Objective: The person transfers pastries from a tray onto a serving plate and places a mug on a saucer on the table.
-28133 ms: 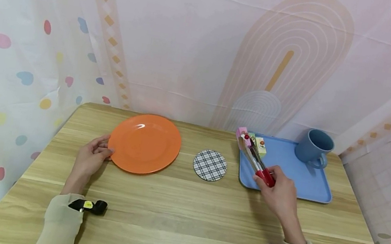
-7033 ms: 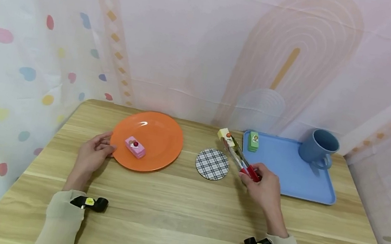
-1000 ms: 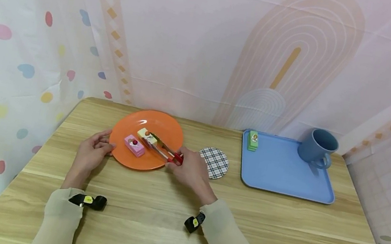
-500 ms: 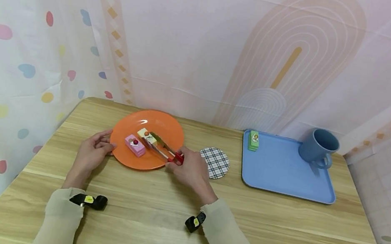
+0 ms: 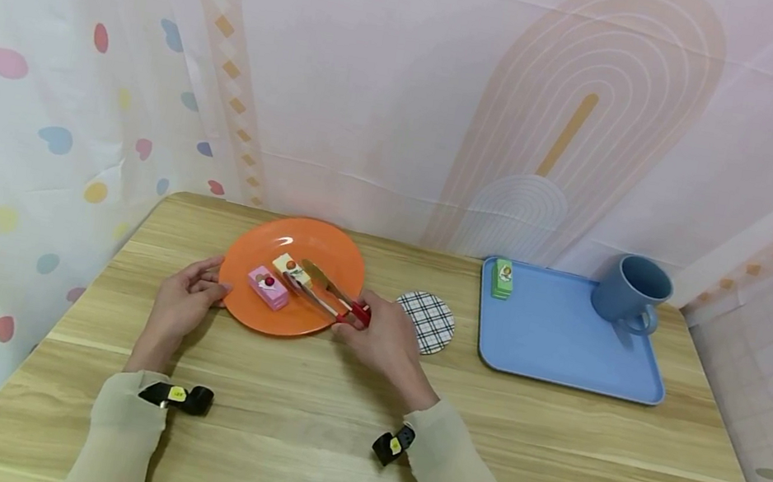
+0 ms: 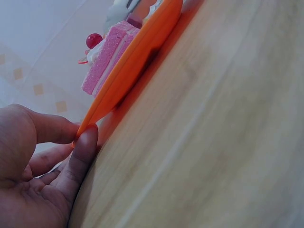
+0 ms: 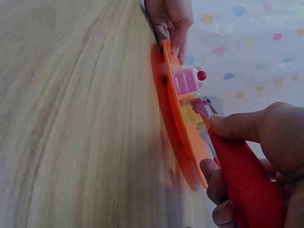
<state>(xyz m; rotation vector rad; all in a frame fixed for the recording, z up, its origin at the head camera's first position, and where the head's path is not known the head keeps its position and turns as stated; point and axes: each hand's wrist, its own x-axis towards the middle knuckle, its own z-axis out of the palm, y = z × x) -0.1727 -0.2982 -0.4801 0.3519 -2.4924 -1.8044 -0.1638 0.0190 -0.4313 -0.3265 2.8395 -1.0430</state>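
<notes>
My left hand (image 5: 182, 306) pinches the left rim of an orange plate (image 5: 333, 246) between thumb and fingers, as the left wrist view shows closely. My right hand (image 5: 383, 336) grips the red handles of metal tongs (image 7: 247, 178). Their tips spread around a yellow toy cake slice (image 5: 287, 262) lying on the plate. Right beside it sits a pink toy cake slice (image 5: 267, 286) topped with a red cherry (image 6: 94, 41). In the right wrist view the tongs partly hide the yellow slice.
A blue tray (image 5: 566, 343) lies at the right of the wooden table (image 5: 296, 444), bearing a green toy cake slice (image 5: 502, 279) and a blue mug (image 5: 630, 290). A round checked coaster (image 5: 430, 322) lies between plate and tray, partly behind the right hand.
Over the longer span, the pink, then the yellow slice went from tray to plate. In the last half second the tongs have spread and drawn slightly right. The left hand stays put.
</notes>
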